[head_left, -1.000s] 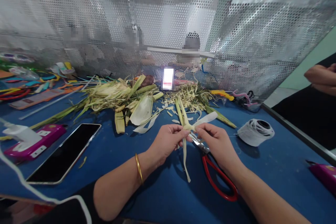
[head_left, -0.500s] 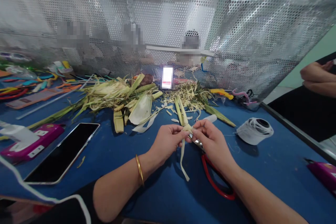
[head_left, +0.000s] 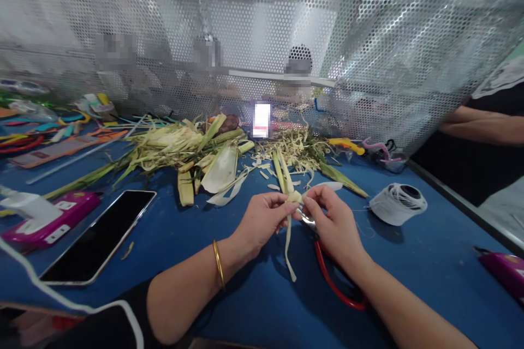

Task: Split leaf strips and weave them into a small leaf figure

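Between my two hands is a pale green corn husk strip [head_left: 287,177], folded or knotted where my fingers meet. Its two stalk-like lengths point away from me, and a thin tail hangs down toward the table. My left hand [head_left: 265,216] pinches the fold from the left. On the other side, my right hand [head_left: 331,215] pinches it between thumb and forefinger. Scissors with red handles [head_left: 333,289] lie beneath my right hand, their metal blades partly hidden. A heap of corn husks [head_left: 176,144] is beyond my left hand, and shredded husk [head_left: 295,147] lies straight ahead.
A spool of white thread [head_left: 397,204] stands to the right. Leftward are a phone [head_left: 98,237] and a magenta power strip [head_left: 53,221] with a white cable. A perforated metal screen [head_left: 262,27] closes off the back. A person with folded arms [head_left: 483,122] stands at the right.
My right hand has shifted slightly right, and its fingers have moved a little on the fold. The hanging tail has swung slightly. The person at the right has moved closer to the screen.
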`<control>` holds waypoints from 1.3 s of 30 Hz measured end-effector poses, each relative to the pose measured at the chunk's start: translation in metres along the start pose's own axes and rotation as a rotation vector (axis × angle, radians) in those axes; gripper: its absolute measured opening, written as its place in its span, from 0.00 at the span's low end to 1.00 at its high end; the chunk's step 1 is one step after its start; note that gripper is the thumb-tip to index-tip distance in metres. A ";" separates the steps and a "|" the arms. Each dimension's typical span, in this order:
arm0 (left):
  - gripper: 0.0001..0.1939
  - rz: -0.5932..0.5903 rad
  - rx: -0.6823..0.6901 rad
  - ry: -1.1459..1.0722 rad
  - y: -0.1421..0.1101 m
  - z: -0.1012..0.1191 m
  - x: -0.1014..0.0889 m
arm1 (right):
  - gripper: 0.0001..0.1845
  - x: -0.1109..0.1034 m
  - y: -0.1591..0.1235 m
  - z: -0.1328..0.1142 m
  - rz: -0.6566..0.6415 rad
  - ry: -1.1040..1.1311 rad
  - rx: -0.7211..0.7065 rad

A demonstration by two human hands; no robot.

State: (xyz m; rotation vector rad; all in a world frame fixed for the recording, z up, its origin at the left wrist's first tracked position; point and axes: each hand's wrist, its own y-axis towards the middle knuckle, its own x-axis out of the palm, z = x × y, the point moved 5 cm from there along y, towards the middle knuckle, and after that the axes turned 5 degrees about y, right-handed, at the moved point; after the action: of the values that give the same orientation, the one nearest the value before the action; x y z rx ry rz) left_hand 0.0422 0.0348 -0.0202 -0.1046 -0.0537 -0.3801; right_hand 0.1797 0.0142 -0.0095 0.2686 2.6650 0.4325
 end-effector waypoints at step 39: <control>0.12 0.027 -0.053 -0.001 0.001 -0.005 -0.005 | 0.07 -0.008 -0.004 -0.019 -0.017 -0.153 -0.179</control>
State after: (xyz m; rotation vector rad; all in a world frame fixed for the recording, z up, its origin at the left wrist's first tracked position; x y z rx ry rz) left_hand 0.0379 0.0376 -0.0257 -0.1580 -0.0430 -0.3548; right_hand 0.1779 0.0033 0.0088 0.2158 2.4596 0.6151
